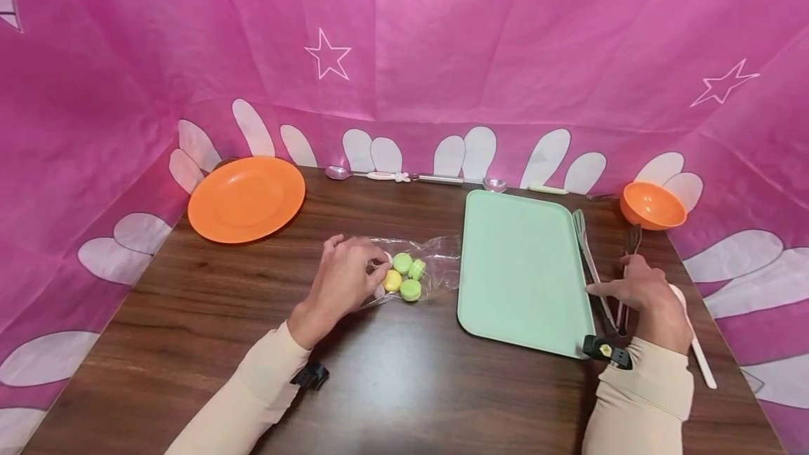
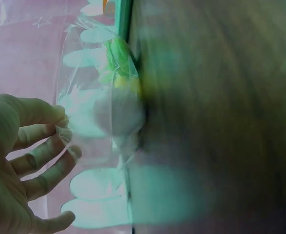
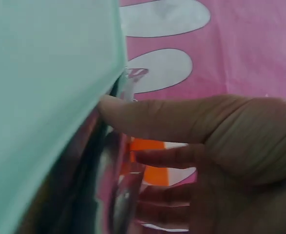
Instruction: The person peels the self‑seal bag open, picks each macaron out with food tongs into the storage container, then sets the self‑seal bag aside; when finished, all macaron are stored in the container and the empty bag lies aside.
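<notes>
Left of the tray lies a clear plastic bag (image 1: 444, 267) of green, yellow and pale macarons (image 1: 402, 263). My left hand (image 1: 344, 274) pinches the bag's near-left edge between thumb and index finger; in the left wrist view the other fingers (image 2: 44, 175) are spread. My right hand (image 1: 647, 295) reaches over metal utensils along the right side of the mint green tray (image 1: 524, 265). Its thumb is extended to the tray's rim in the right wrist view, its fingers (image 3: 167, 157) stretched behind the utensils. Tongs (image 1: 588, 251) and a dark-headed utensil (image 1: 633, 236) lie there, partly covered by the hand.
An orange plate (image 1: 246, 199) stands at the back left, an orange bowl (image 1: 652, 206) at the back right. Spoons and other utensils line the back edge, among them a ladle (image 1: 495, 185). A white-handled utensil (image 1: 701, 357) lies far right. Pink cloth (image 1: 411, 41) walls the table.
</notes>
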`<state>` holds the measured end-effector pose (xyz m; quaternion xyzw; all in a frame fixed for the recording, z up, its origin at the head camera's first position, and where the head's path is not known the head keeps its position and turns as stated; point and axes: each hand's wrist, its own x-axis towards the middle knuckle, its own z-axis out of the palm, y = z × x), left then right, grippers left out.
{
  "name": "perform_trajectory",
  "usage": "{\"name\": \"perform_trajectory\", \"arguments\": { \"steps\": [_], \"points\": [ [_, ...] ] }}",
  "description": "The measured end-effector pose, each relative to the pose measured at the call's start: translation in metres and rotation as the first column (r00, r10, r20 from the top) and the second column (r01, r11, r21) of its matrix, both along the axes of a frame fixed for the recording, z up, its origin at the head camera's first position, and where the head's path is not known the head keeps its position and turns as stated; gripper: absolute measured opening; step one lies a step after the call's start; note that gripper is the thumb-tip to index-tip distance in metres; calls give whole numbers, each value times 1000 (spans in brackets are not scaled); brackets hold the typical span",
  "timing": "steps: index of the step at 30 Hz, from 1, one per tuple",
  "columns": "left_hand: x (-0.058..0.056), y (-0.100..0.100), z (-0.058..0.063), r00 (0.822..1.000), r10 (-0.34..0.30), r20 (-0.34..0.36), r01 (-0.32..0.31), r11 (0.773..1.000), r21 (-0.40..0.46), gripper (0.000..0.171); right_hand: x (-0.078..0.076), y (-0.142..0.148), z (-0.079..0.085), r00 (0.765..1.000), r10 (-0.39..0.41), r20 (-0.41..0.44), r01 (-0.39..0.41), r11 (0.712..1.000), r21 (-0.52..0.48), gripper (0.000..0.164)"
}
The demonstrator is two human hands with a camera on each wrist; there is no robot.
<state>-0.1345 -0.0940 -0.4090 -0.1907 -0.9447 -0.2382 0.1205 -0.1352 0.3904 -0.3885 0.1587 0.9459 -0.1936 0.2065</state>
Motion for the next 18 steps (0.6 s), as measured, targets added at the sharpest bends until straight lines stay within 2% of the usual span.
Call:
{"name": "perform_trajectory", "arguments": {
  "steps": [6,8,11,15,18],
  "points": [
    [-5,-10,10,1000,26,13,-26,1000,14,8,-3,-3,-7,990,-140,-19,140,990,-18,113],
    [-5,-12,11,1000,20,24,-20,1000,0,7,-3,-4,-7,985,-172,-29,172,985,-15,108],
    [-6,-10,8,999,-15,48,16,999,-29,6,1,-6,-7,973,-226,-55,225,974,-29,88],
    [-4,-6,3,997,-45,64,48,998,-47,5,11,-6,7,958,-258,-127,258,966,-19,65],
    [-3,-4,1,998,-31,56,33,999,-36,6,18,-3,28,962,-192,-194,198,980,12,68]
  ]
}}
